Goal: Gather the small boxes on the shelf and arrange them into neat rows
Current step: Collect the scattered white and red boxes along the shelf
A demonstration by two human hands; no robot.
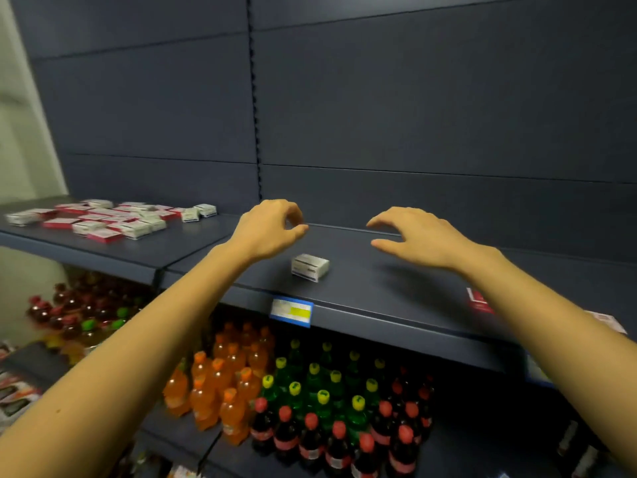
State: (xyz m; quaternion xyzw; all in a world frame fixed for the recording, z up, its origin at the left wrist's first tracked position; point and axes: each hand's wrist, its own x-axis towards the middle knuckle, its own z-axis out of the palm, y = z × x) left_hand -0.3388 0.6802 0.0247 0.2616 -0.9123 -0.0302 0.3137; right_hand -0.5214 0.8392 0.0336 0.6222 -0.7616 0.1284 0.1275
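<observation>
One small white box [310, 267] lies alone on the dark shelf [396, 291], between my two hands. My left hand [267, 227] hovers just up and left of it, fingers curled loosely with nothing in them. My right hand [413, 238] hangs to the right of the box, fingers spread, holding nothing. A loose heap of several white and red small boxes [113, 219] lies on the left shelf section. A red box [477, 298] shows partly behind my right forearm, and another box [606, 320] peeks out at the far right.
A blue and yellow price label [291, 311] sits on the shelf's front edge. Below stand several orange bottles [220, 384], green bottles [324, 384] and dark red-capped bottles [344, 439]. The dark back panel [413, 115] rises behind the shelf.
</observation>
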